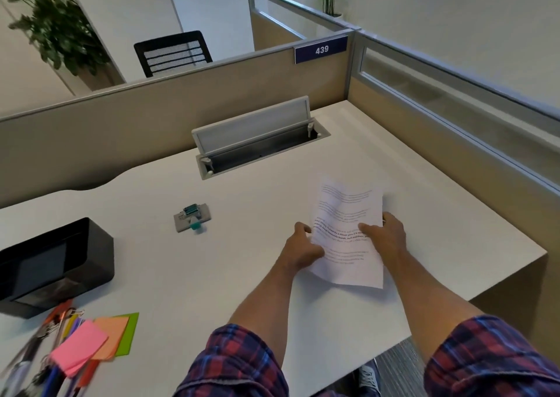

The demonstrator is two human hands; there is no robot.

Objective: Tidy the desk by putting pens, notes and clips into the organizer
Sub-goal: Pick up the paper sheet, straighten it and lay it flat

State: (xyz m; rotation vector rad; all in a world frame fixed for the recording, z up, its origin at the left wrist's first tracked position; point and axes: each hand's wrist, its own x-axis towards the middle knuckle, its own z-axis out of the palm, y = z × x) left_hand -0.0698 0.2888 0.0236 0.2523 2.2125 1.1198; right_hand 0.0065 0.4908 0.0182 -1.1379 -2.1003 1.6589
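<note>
We find both hands on a printed sheet of paper (348,230) at the right side of the worktop (242,260). The left hand (303,249) grips the sheet's left edge with curled fingers; the right hand (385,236) lies on its right side, thumb across the print, the fingers past the far edge hidden from us. The sheet is bowed and partly raised, its long axis running away from us, near edge toward the body.

The organizer (57,263), a black open-topped box, stands at the far left of the worktop, well apart from the sheet. The coming move therefore runs leftward across the whole surface, and we judge the left hand the nearer to the goal.

Between sheet and organizer stands a small grey device with a green part (192,216), slightly beyond the direct line; we judge it a minor obstruction only. Just before the organizer, at the near left corner, lie sticky notes (97,339) in pink, orange and green, overlapping a blurred heap of pens and clips (57,330). A recessed cable tray with raised lid (257,139) sits toward the partition, clear of the path.
</note>
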